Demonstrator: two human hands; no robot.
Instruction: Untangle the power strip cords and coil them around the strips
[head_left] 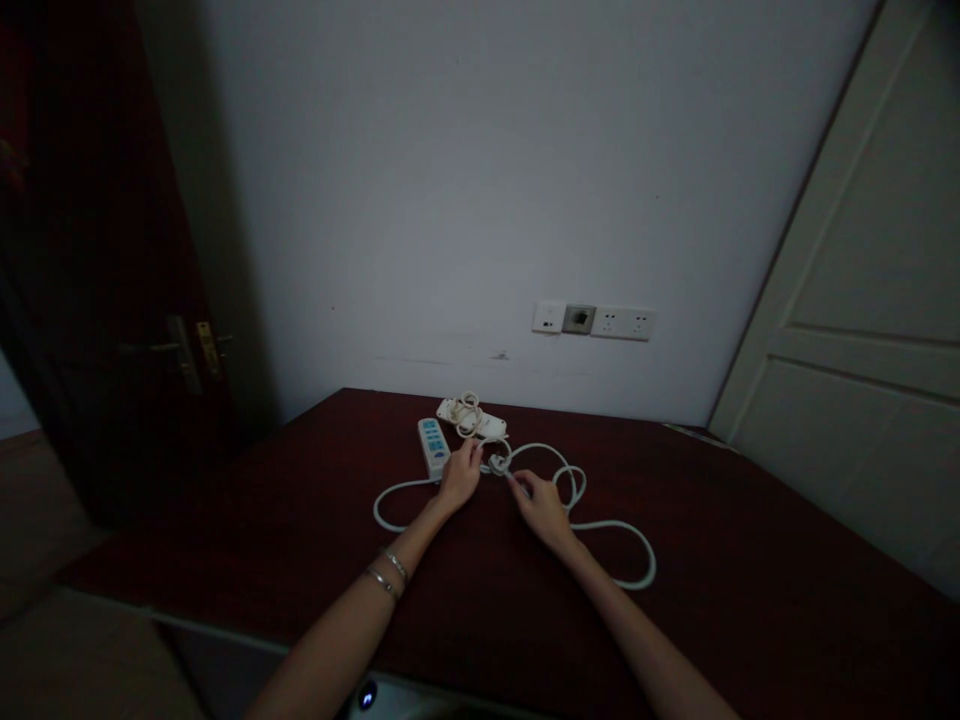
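A white power strip (433,446) with blue sockets lies on the dark red table (750,600). Its white cable (615,524) runs in loose loops across the table. My left hand (459,476), with bracelets on the wrist, pinches the cable next to the strip. My right hand (541,506) is closed on the cable near the plug end (499,464), just right of the left hand. A second white power strip (471,417) with its cord coiled on top lies just behind.
A row of wall sockets (592,321) sits on the white wall above the table. A dark wooden door with a brass handle (180,352) stands at the left. A white panelled door (862,330) is at the right.
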